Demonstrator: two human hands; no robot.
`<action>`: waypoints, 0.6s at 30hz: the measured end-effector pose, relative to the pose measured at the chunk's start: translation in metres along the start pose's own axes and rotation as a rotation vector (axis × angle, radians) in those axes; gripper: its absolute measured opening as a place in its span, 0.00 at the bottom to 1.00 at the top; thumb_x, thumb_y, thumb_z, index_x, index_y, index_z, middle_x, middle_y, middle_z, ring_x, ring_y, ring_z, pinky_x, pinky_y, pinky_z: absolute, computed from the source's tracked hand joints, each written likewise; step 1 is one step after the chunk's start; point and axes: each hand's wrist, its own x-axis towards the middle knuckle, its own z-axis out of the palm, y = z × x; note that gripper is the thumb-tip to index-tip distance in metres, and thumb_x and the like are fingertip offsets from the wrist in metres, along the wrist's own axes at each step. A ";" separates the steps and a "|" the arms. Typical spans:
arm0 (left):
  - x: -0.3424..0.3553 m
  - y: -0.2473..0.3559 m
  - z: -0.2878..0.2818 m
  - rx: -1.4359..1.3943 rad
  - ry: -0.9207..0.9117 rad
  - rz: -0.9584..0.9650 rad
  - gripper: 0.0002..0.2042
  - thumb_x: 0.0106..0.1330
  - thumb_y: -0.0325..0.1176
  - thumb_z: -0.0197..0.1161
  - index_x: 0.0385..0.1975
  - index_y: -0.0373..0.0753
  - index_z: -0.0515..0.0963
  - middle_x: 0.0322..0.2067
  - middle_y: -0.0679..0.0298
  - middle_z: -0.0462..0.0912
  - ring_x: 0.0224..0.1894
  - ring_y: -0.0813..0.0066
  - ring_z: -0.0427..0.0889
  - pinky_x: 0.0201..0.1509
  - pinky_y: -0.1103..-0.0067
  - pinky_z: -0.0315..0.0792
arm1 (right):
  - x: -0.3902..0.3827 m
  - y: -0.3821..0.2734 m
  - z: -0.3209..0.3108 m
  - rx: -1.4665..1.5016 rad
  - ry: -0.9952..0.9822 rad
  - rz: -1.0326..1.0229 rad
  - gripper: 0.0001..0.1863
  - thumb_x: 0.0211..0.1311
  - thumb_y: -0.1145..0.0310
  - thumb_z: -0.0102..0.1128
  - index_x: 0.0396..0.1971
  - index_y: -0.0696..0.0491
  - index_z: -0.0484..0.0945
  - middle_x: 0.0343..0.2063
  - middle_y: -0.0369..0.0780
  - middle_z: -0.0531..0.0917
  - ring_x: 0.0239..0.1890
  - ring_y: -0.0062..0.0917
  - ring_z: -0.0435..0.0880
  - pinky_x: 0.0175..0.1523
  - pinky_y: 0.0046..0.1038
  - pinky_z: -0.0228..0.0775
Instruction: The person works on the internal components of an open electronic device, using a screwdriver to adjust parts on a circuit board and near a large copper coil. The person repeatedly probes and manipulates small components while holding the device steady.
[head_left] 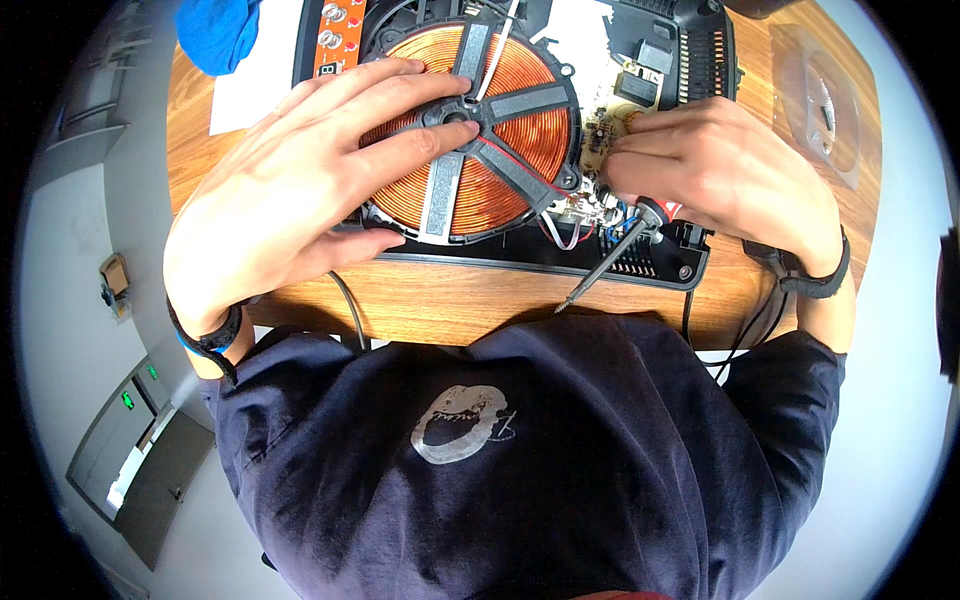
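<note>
An opened induction cooker lies on the table in its black housing [470, 248]. Spread over the left half of its round copper coil [543, 140] is my left hand [300, 165], fingertips at the coil's centre and thumb by the near rim. My right hand [725, 170] is closed around a screwdriver [612, 262] with a red and black handle. Its shaft points back toward me, away from the work. The fingertips of that hand are bent down at the circuit board [598, 115], near the wire ends; whether they pinch anything there is hidden.
An orange control board [335, 40] sits at the housing's far left. A blue cloth [218, 35] and white paper [238, 105] lie beyond my left hand. A clear plastic tray [832, 120] with a small part is at right. Black cables [745, 345] hang over the table's near edge.
</note>
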 end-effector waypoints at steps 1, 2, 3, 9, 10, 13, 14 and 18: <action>0.002 -0.001 0.001 0.006 0.000 0.007 0.48 0.48 0.34 0.86 0.78 0.43 0.80 0.83 0.55 0.73 0.85 0.42 0.69 0.88 0.51 0.68 | 0.000 0.001 0.001 0.001 -0.008 0.000 0.15 0.65 0.67 0.67 0.45 0.61 0.80 0.40 0.49 0.87 0.49 0.51 0.90 0.49 0.47 0.83; 0.004 -0.002 0.001 -0.011 -0.006 0.012 0.49 0.48 0.34 0.86 0.78 0.43 0.80 0.83 0.55 0.72 0.85 0.42 0.69 0.88 0.51 0.68 | -0.001 0.000 0.001 0.004 -0.003 0.005 0.15 0.64 0.67 0.67 0.45 0.61 0.80 0.40 0.49 0.87 0.50 0.51 0.90 0.49 0.47 0.83; 0.004 0.000 -0.001 -0.023 -0.010 0.004 0.49 0.47 0.34 0.87 0.78 0.43 0.80 0.84 0.54 0.71 0.86 0.42 0.68 0.88 0.51 0.68 | 0.000 0.001 0.000 0.004 0.002 -0.004 0.15 0.64 0.68 0.68 0.45 0.61 0.80 0.40 0.49 0.87 0.50 0.51 0.90 0.49 0.47 0.83; 0.004 0.004 0.001 -0.073 -0.021 -0.022 0.54 0.43 0.32 0.89 0.81 0.45 0.77 0.84 0.52 0.68 0.88 0.39 0.63 0.90 0.50 0.65 | -0.004 0.004 -0.008 0.010 0.045 0.046 0.12 0.62 0.73 0.70 0.42 0.58 0.77 0.43 0.47 0.87 0.51 0.50 0.90 0.49 0.48 0.82; 0.006 0.002 0.002 -0.086 -0.020 -0.018 0.55 0.43 0.31 0.90 0.81 0.45 0.76 0.84 0.52 0.67 0.88 0.39 0.62 0.91 0.50 0.65 | -0.009 0.005 -0.011 -0.007 0.027 0.088 0.12 0.62 0.74 0.71 0.41 0.57 0.77 0.43 0.47 0.86 0.51 0.50 0.90 0.49 0.48 0.82; 0.008 0.002 0.002 -0.081 -0.012 -0.030 0.52 0.41 0.35 0.92 0.75 0.41 0.78 0.85 0.51 0.65 0.90 0.36 0.57 0.92 0.48 0.62 | -0.019 0.016 -0.017 -0.104 0.119 0.235 0.16 0.64 0.75 0.78 0.34 0.54 0.73 0.41 0.40 0.84 0.43 0.40 0.90 0.46 0.42 0.83; 0.008 0.003 0.001 -0.071 -0.011 -0.035 0.51 0.41 0.36 0.92 0.73 0.40 0.78 0.86 0.50 0.64 0.91 0.35 0.55 0.92 0.47 0.62 | -0.022 0.020 -0.021 -0.104 0.121 0.291 0.17 0.65 0.75 0.79 0.33 0.54 0.72 0.43 0.40 0.84 0.43 0.41 0.90 0.46 0.42 0.83; 0.019 -0.003 0.005 -0.062 0.032 -0.004 0.49 0.38 0.40 0.94 0.67 0.39 0.78 0.88 0.49 0.60 0.92 0.32 0.51 0.92 0.44 0.59 | -0.035 0.038 -0.025 -0.236 0.114 0.297 0.13 0.65 0.75 0.69 0.49 0.56 0.80 0.59 0.44 0.86 0.57 0.50 0.88 0.57 0.47 0.83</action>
